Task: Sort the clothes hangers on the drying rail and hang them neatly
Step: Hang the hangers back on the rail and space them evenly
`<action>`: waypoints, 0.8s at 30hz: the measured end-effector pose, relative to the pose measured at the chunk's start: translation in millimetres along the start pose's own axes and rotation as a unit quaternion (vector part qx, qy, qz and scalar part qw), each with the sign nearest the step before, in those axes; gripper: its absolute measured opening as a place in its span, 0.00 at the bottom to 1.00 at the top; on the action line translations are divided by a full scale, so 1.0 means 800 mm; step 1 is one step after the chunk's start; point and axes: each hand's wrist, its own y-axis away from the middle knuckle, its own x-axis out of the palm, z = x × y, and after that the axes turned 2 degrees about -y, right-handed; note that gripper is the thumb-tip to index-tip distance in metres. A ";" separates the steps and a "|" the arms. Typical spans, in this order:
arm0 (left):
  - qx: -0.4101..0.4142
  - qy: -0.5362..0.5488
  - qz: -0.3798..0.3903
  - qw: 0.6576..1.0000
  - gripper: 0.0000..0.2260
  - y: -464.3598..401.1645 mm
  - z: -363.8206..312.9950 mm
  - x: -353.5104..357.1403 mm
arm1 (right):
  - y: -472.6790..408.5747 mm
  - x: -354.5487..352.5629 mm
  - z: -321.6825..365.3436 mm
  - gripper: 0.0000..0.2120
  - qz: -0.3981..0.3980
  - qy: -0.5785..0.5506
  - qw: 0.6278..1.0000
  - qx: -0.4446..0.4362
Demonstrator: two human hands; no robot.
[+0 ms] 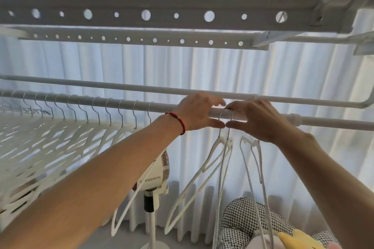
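Both hands (224, 116) pinch hanger hooks (226, 116) above a fan (154, 176) marked SKYWORTH.

home laundry corner | drying rail (125, 105), curtains (222, 66) (floor-length), fan (155, 176)

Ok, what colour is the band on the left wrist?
Red: a thin red wristband on the left wrist, clearest in the head view.

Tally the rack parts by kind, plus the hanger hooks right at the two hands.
Perforated bars: 2
Long round rails below them: 2
Hanger hooks between the left hand and right hand: 2
Total: 6
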 end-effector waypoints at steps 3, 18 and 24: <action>0.012 0.026 0.010 1.000 0.30 -0.001 0.003 -0.001 | -0.006 0.003 0.009 0.17 -0.007 -0.021 1.000 0.011; 0.010 0.126 0.052 0.991 0.35 -0.013 0.001 -0.005 | 0.008 0.006 0.014 0.23 -0.005 -0.046 0.998 0.044; -0.021 0.102 0.064 0.992 0.32 0.011 0.038 -0.023 | 0.001 0.006 0.023 0.19 -0.010 -0.027 0.999 0.030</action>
